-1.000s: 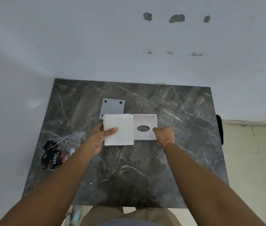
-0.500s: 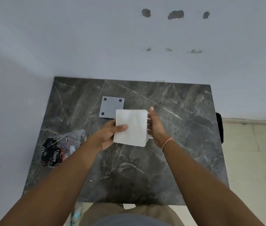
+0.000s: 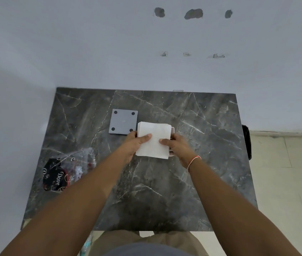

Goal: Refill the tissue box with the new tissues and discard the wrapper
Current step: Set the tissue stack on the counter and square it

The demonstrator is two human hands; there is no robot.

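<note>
A white stack of tissues lies over the white tissue box, of which only a thin rim shows at the stack's right side. My left hand grips the stack's left edge, thumb on top. My right hand holds the right edge with its thumb on the tissues and its fingers around the box side. The grey base plate of the box, with black round feet at its corners, lies flat just to the left. The crumpled clear wrapper with a black printed label lies at the table's left.
The dark marble table stands against a white wall at the back and left. A black object sits at the table's right edge, over a tiled floor.
The tissue stack moved right from beside the box to over it. My right hand left the box's front edge and now grips the stack and box side together.
</note>
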